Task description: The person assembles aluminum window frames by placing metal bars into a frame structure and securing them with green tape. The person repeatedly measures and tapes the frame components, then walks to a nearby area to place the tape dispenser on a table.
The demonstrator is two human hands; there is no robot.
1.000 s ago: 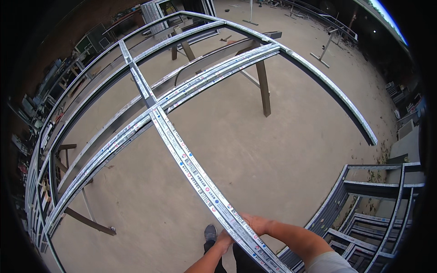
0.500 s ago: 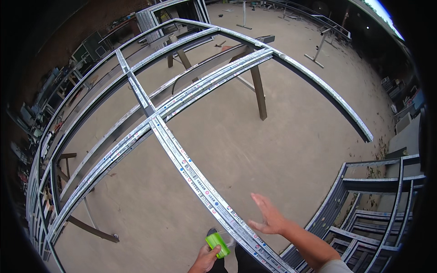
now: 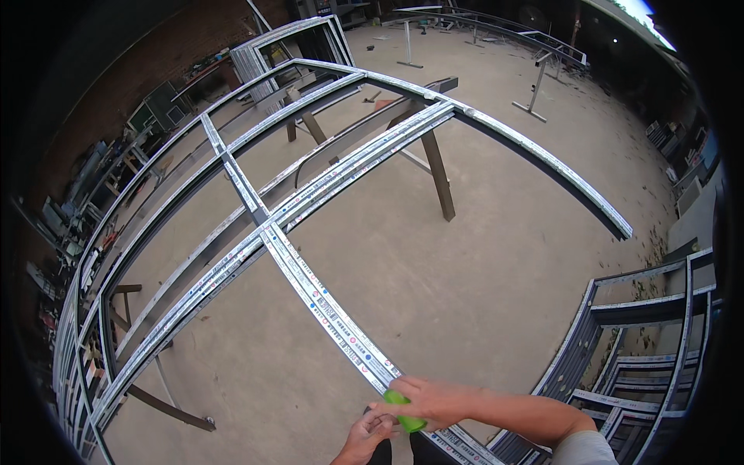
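A green roll [image 3: 411, 424] sits at the near end of a long bar [image 3: 332, 316], partly hidden by the right hand [image 3: 434, 404]. That hand is curled around the roll, its fingers reaching over the bar's top. The left hand [image 3: 369, 435] is just beside it, to the left of the bar, fingers bent and close together; whether it grips anything I cannot tell. The bar, covered in printed white film, runs away to a crossing bar [image 3: 356, 166] of a large metal frame. Brown legs [image 3: 439, 182] stand beneath the frame on the bare floor [image 3: 473, 310]. More frames [image 3: 628, 404] are piled at the right, and others [image 3: 249, 71] stand upright beyond the large frame.
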